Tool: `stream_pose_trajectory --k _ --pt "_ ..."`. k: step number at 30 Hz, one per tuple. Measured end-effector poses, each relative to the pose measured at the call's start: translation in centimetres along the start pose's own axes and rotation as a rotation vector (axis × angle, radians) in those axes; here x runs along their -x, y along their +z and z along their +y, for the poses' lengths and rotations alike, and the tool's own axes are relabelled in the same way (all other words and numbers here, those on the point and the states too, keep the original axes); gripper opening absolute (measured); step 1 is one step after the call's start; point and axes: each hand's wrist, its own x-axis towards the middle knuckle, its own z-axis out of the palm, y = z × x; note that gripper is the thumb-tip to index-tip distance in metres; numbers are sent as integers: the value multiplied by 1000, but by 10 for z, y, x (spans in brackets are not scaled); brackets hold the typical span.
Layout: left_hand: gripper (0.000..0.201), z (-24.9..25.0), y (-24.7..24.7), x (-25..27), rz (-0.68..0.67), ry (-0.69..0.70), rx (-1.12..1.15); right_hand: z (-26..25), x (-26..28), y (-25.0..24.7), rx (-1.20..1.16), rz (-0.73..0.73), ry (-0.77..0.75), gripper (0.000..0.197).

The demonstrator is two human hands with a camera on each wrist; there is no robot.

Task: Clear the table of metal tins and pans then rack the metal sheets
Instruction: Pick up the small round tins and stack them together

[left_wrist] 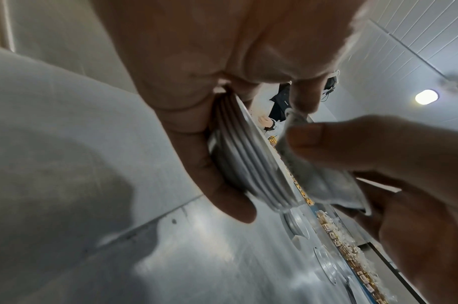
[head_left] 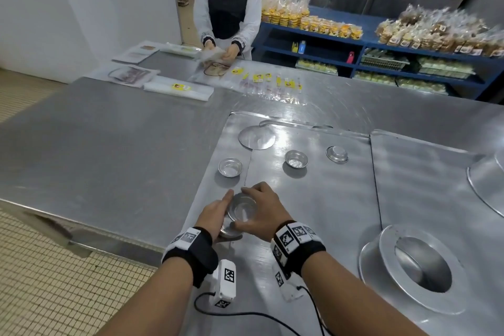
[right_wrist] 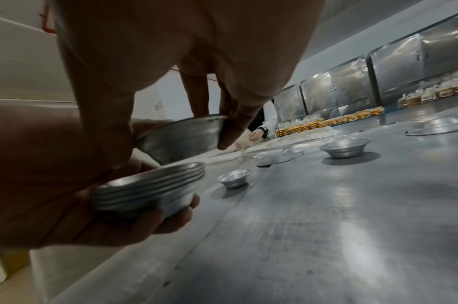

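A stack of small metal tins [head_left: 228, 230] sits in my left hand [head_left: 218, 213], which grips it from the side; the stack [right_wrist: 149, 189] shows several nested rims. My right hand [head_left: 256, 207] pinches a single tin [right_wrist: 180, 137] by its rim, tilted just above the stack. In the left wrist view the stack [left_wrist: 248, 164] and the single tin [left_wrist: 321, 174] are a small gap apart. Loose tins lie on the metal sheet [head_left: 321, 213]: two upright [head_left: 230, 167] [head_left: 296, 159], one upside down [head_left: 337, 154]. A flat round disc [head_left: 257, 137] lies beyond them.
A second metal sheet [head_left: 422, 185] lies to the right with a large round pan [head_left: 417, 264] and another pan [head_left: 488, 180] at the edge. A person [head_left: 227, 8] handles plastic bags [head_left: 180, 87] at the table's far side. Blue shelves [head_left: 354, 43] hold packaged baked goods.
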Motion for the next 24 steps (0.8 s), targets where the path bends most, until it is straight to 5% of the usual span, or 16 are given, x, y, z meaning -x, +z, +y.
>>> stream_pose_trajectory --k 6,24 --pt "11 -8 -18 -2 65 47 -51 -9 -8 25 56 -47 -77 91" --pt "39 -30 -65 -36 244 128 -92 -33 -44 46 33 -281 -218 75"
